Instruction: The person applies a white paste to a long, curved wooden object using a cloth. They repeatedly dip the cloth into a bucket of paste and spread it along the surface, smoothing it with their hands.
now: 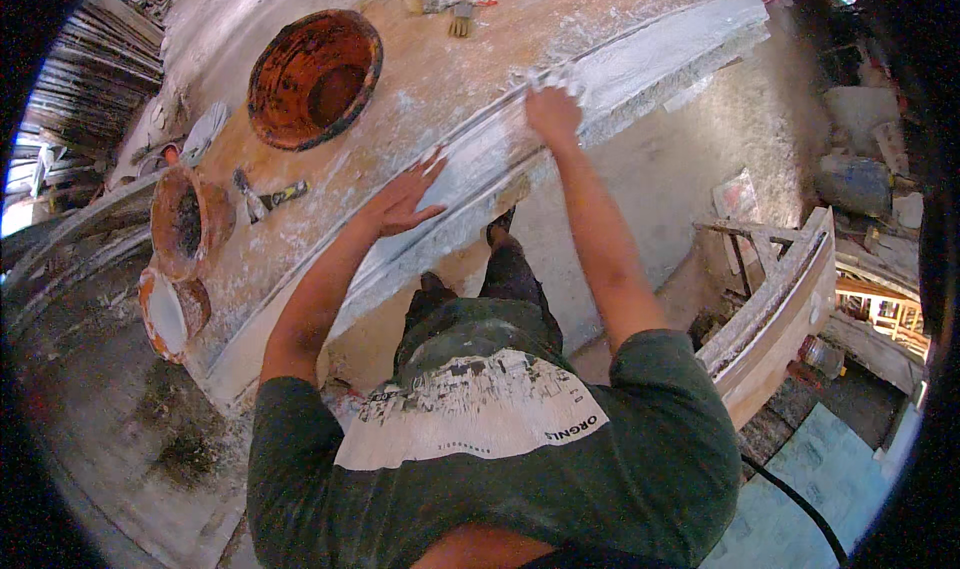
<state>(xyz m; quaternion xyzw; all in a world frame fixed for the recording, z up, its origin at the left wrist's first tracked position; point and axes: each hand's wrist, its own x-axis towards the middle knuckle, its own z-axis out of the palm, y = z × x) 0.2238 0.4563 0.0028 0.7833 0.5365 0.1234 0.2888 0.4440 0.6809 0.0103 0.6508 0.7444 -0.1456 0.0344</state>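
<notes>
A long mould strip (640, 69) coated in wet white plaster runs diagonally along the near edge of the worktable (420, 89). My left hand (405, 201) rests on it with fingers spread, palm down. Farther up the strip, my right hand (553, 117) is closed and pressed to its surface. A ragged white clump (545, 75) shows at the right fingers; what they grip is hidden.
A large orange-brown basin (315, 79) stands beyond my left hand. Two smaller bowls, one dark inside (185, 224) and one white-lined (172, 314), sit at the left edge. Paintbrushes (458, 14) and a scraper-like tool (270, 197) lie about. A wooden frame (775, 309) stands at right.
</notes>
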